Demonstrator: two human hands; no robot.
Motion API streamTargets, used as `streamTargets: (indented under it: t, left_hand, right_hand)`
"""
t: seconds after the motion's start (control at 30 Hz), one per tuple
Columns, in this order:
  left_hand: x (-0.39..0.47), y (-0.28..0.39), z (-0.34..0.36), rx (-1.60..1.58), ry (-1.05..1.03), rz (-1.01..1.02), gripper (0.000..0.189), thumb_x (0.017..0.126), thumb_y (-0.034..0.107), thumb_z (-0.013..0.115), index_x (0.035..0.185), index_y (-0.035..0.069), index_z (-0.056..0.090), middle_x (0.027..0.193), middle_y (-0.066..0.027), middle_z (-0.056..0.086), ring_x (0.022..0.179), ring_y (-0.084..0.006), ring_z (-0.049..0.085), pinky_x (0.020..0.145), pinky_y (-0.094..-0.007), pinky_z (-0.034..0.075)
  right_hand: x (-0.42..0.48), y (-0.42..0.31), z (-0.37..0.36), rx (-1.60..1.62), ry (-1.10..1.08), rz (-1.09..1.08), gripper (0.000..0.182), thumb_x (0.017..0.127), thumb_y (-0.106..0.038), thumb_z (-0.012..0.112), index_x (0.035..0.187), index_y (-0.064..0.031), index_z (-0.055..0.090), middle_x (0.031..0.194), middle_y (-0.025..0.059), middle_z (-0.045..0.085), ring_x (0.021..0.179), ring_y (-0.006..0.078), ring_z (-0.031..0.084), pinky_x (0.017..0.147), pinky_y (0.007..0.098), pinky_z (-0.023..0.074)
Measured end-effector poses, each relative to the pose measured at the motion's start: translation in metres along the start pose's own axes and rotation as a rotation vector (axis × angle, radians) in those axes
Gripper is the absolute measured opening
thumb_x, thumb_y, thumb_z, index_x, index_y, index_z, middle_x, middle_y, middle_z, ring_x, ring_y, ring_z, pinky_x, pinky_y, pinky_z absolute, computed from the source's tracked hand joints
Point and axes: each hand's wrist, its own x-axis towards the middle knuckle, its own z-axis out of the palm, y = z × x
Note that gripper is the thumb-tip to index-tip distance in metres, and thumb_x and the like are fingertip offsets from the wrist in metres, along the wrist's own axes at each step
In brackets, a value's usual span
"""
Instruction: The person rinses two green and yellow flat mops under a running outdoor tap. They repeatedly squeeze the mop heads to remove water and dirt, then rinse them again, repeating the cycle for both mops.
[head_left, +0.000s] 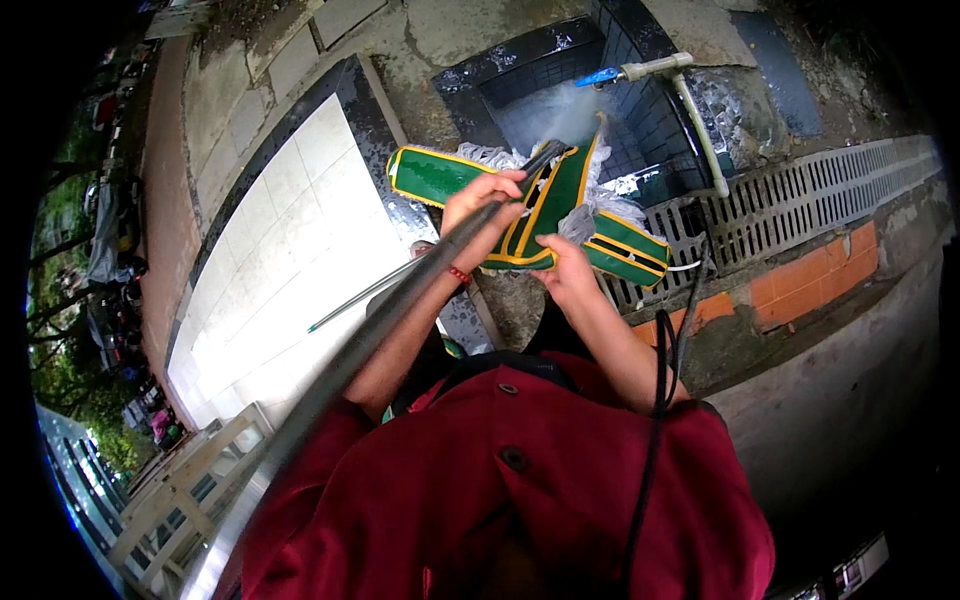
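My left hand (484, 214), with a red bead bracelet at its wrist, is closed around a dark mop pole (420, 281) close to the mop end. The pole slants down across my left forearm and past my body. A green dust mop head (559, 191) with yellow trim and pale yarn fringe hangs over the near edge of a dark tiled basin (517, 82). My right hand (568, 268) pinches the near yellow-edged border of its fabric. Water sprays from a tap with a blue lever (598, 77) just beyond the mop head. Part of the fringe is hidden beneath the fabric.
A pale pipe (697, 124) carries the tap along the basin's right side. Slotted drain grating (810, 187) runs off to the right, beside orange tiles (814, 277). A white-tiled surface (277, 225) with a dark border lies left, under a thin rod (360, 298). Wooden slats (191, 487) stand lower left.
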Motion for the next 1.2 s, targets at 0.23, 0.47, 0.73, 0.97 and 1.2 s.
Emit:
streamTargets:
  t: [0.23, 0.47, 0.73, 0.97, 1.2]
  left_hand:
    - [0.021, -0.009, -0.066, -0.544, 0.555, -0.211, 0.024, 0.069, -0.014, 0.049, 0.081, 0.008, 0.05, 0.108, -0.0115, 0.058, 0.093, -0.0239, 0.056, 0.08, -0.0389, 0.049]
    - [-0.008, -0.059, -0.088, -0.982, 0.741, -0.453, 0.017, 0.077, 0.02, 0.056, 0.066, 0.009, 0.049, 0.1, -0.016, 0.057, 0.1, -0.034, 0.051, 0.087, -0.0573, 0.038]
    - [0.006, -0.025, -0.078, -0.907, 0.614, -0.116, 0.019, 0.078, 0.013, 0.053, 0.063, 0.006, 0.043, 0.066, -0.0109, 0.049, 0.073, -0.0261, 0.052, 0.083, -0.0452, 0.042]
    - [0.047, 0.082, -0.046, -0.674, 0.309, 0.124, 0.026, 0.077, 0.017, 0.049, 0.055, 0.011, 0.036, 0.051, -0.0041, 0.036, 0.057, -0.0201, 0.039, 0.074, -0.0448, 0.04]
    - [0.035, 0.215, 0.017, -0.668, 0.126, 0.385, 0.03, 0.079, 0.015, 0.051, 0.052, 0.01, 0.039, 0.044, -0.0023, 0.037, 0.038, -0.0159, 0.037, 0.047, -0.0319, 0.039]
  right_hand:
    - [-0.017, -0.018, -0.07, -0.116, 0.063, 0.003, 0.018, 0.07, -0.013, 0.061, 0.086, -0.0059, 0.06, 0.083, 0.0055, 0.062, 0.073, 0.0199, 0.061, 0.062, 0.0331, 0.0493]
    - [-0.06, -0.081, -0.177, -0.51, 0.391, 0.042, 0.025, 0.075, -0.01, 0.067, 0.095, 0.0021, 0.06, 0.089, 0.0126, 0.063, 0.071, 0.021, 0.063, 0.059, 0.0335, 0.0516]
    - [-0.122, -0.186, -0.123, -0.964, 0.366, -0.236, 0.015, 0.073, -0.009, 0.065, 0.078, 0.0039, 0.06, 0.072, 0.0103, 0.062, 0.059, 0.0164, 0.057, 0.053, 0.0295, 0.0444]
    - [-0.2, -0.271, -0.1, -1.054, 0.332, -0.267, 0.033, 0.069, -0.004, 0.065, 0.098, 0.0072, 0.054, 0.084, 0.0128, 0.062, 0.077, 0.0189, 0.06, 0.07, 0.0336, 0.0463]
    - [-0.294, -0.288, -0.114, -1.132, 0.443, -0.486, 0.037, 0.063, -0.007, 0.068, 0.097, 0.0019, 0.055, 0.085, 0.0046, 0.058, 0.076, 0.0167, 0.054, 0.073, 0.0299, 0.0405]
